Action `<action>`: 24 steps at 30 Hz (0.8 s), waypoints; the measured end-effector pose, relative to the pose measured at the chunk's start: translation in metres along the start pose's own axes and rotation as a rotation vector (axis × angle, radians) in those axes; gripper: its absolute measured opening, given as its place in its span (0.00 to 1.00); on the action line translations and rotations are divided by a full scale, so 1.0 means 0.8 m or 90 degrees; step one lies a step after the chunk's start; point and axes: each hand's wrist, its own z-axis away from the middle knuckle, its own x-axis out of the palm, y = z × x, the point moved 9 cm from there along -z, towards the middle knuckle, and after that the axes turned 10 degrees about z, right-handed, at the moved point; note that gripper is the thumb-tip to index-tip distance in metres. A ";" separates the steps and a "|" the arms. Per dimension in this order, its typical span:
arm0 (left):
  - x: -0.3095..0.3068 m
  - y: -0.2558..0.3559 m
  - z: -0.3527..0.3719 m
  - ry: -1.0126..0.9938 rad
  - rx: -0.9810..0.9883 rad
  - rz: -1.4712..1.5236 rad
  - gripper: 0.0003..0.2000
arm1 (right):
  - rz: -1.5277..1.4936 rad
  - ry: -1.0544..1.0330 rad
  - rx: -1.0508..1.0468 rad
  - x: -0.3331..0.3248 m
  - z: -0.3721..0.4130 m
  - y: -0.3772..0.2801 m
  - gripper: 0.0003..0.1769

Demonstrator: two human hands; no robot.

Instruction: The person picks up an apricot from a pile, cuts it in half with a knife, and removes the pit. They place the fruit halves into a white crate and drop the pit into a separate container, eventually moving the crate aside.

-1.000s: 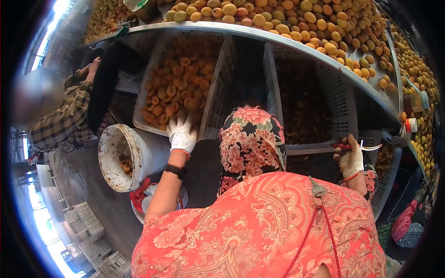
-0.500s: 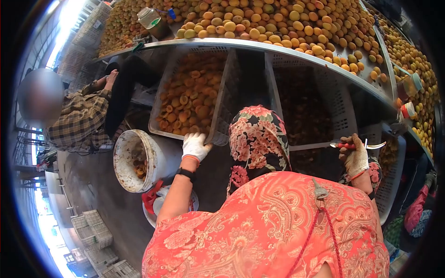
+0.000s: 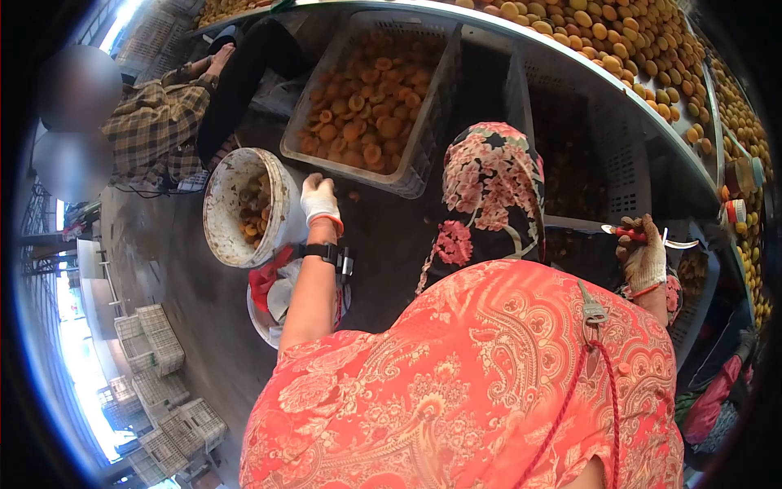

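Observation:
My left hand (image 3: pixel 319 200), in a white glove, is beside the right wall of a stained white bucket (image 3: pixel 287 204) with fruit pieces inside. Its fingers are curled together, and anything between them is hidden. A small orange piece of fruit (image 3: pixel 354 196) lies on the floor just right of this hand. Beyond it stands a plastic crate (image 3: pixel 414 181) of halved apricots (image 3: pixel 371 106). On the right, my gloved right hand (image 3: pixel 646 259) is closed around red-handled pruning shears (image 3: pixel 680 244), their curved metal end pointing right.
Whole apricots (image 3: pixel 603 33) cover a metal-edged table (image 3: pixel 562 45) above the crates. A second crate (image 3: pixel 631 183) with dark contents stands right of my knee. At left sits another person in a checked shirt (image 3: pixel 151 130). Behind my left forearm is a small tub (image 3: pixel 261 322) with red cloth.
My left hand has left the rim of the apricot crate and moved toward the bucket. The right hand still holds the shears. The view has shifted downward.

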 end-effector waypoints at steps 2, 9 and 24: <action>-0.005 -0.061 0.029 0.163 -0.455 0.376 0.18 | 0.013 0.004 0.008 0.010 0.000 0.001 0.17; 0.085 -0.069 -0.007 0.113 -0.535 0.603 0.25 | 0.047 -0.012 0.001 0.021 0.007 -0.008 0.16; 0.086 -0.089 -0.022 0.048 -0.527 0.609 0.16 | 0.029 0.044 -0.034 0.026 0.047 -0.016 0.13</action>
